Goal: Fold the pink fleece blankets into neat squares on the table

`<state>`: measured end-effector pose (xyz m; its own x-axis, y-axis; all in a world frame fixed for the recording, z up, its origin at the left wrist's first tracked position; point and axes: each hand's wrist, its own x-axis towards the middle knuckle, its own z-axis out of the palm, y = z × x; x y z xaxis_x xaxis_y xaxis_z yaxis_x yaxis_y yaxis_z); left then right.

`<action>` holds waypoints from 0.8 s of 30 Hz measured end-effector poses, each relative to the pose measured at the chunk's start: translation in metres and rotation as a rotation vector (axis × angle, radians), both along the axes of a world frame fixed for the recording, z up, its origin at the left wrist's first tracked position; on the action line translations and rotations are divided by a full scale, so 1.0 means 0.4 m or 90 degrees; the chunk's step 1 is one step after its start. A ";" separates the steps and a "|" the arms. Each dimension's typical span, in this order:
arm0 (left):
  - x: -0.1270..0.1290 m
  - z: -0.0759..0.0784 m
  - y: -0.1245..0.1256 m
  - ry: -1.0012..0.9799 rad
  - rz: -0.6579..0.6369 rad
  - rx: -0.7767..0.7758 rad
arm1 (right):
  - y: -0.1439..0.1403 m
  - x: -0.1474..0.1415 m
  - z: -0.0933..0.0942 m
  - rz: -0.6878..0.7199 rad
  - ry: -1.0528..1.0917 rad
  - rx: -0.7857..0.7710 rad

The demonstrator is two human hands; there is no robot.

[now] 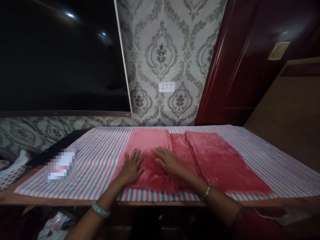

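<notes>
A plush red-pink blanket (220, 160) lies on a striped cloth, with its left and right sides folded inward and a lower layer showing in the gap between them. My left hand (131, 168) rests flat on the left folded panel, fingers spread. On the same panel, nearer the inner edge, my right hand (168, 160) lies with its fingers stretched out to the left. Neither hand grips the fabric. The pile looks lighter toward the far side of that panel and darker around my hands.
The striped cloth (92, 160) covers a wooden table (10, 197). A blurred-out white item (61, 166) lies at the left. Behind stand a large television (62, 60), patterned wallpaper with a paper marked 277 (166, 87), and a dark red door (232, 66). A brown board (290, 110) leans at right.
</notes>
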<state>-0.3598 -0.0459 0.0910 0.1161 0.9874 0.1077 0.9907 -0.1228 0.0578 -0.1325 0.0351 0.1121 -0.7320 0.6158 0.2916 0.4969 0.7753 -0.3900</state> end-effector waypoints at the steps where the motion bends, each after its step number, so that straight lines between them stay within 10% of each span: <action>1: 0.003 -0.007 -0.003 0.004 0.001 0.008 | 0.023 -0.022 -0.005 -0.007 -0.016 -0.006; 10: -0.046 0.026 0.047 -0.046 0.116 0.089 | 0.181 -0.142 -0.001 0.029 -0.141 -0.043; 17: -0.023 -0.029 0.069 0.027 0.199 0.058 | 0.269 -0.274 -0.031 0.131 -0.152 -0.013; 24: -0.040 -0.064 0.059 -0.018 0.171 0.063 | 0.431 -0.216 -0.025 -0.110 -0.208 -0.031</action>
